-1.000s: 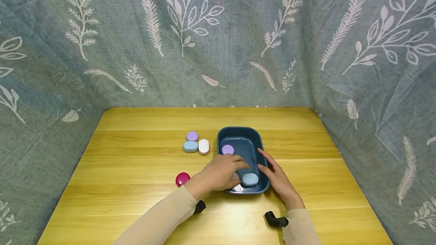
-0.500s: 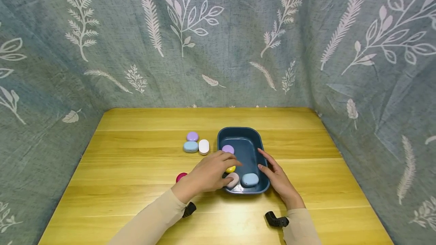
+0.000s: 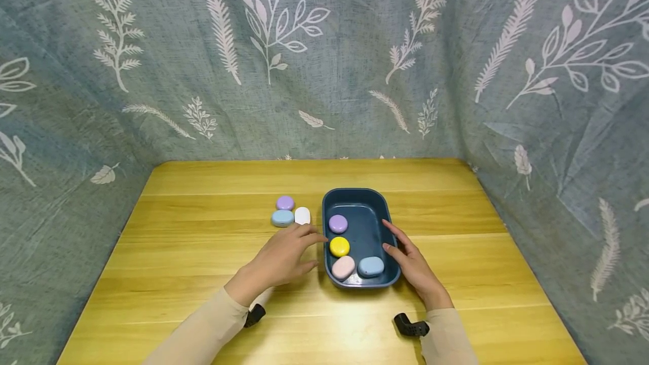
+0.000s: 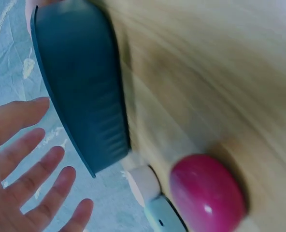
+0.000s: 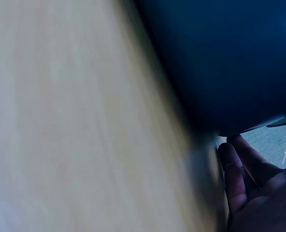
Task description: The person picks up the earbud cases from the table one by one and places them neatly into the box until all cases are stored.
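Observation:
A dark blue rectangular tray (image 3: 361, 235) with rounded corners holds a lilac round case (image 3: 338, 224), a yellow round case (image 3: 339, 246), a pink oval case (image 3: 343, 267) and a light blue oval case (image 3: 371, 266). My left hand (image 3: 286, 255) hovers left of the tray, fingers spread and holding nothing. A glossy magenta round case (image 4: 208, 193) shows in the left wrist view; in the head view my left hand hides it. My right hand (image 3: 418, 272) holds the tray's right wall, thumb and index tips over the rim and other fingers outside it.
Left of the tray, a lilac case (image 3: 285, 203), a light blue case (image 3: 282, 218) and a white case (image 3: 302, 216) lie close together on the wooden table (image 3: 203, 230). A leaf-patterned grey-blue cloth (image 3: 314, 72) hangs behind and at both sides.
My left hand has drawn out of the tray leftward, uncovering the yellow and pink cases and covering the magenta one. The right hand stays at the tray's right side.

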The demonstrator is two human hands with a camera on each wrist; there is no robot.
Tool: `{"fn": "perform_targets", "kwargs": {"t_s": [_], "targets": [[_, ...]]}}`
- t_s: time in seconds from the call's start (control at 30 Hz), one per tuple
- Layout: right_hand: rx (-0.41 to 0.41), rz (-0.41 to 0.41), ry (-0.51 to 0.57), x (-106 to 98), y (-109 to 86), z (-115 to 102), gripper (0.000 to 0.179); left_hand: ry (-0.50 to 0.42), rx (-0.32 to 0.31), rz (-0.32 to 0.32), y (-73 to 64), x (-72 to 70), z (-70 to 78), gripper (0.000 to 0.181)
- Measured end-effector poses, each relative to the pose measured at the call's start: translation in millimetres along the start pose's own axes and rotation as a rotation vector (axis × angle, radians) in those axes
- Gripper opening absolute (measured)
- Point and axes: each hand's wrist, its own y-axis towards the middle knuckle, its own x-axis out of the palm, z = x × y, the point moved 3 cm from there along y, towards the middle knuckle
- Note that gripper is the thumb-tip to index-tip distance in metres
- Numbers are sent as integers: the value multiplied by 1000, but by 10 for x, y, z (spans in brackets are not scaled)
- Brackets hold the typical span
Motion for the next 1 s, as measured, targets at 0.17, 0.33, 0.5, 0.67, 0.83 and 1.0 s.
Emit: {"fn": "perform_targets", "kwargs": {"t_s": [0.17,0.33,0.5,0.67,0.83,1.0], "targets": [[1,1,-3,-4,-7,-18,52,-11,-64,-39,-116,16,-100,52],[-5,-2,0,-2,2,-22,52,-15,-121,-69,-209,33,-178,55],[10,-6,12,-4,-2,-34,52,-3,-163,-112,-311,54,-235,55],[14,-17,26,8,-48,-151,54,24,-193,-127,-417,87,-303,55],[18,-18,13,30,-124,-306,54,32,-219,-127,-503,87,-367,54],[23,-18,9,41,-153,-367,53,50,-254,-138,-580,76,-428,55]]}}
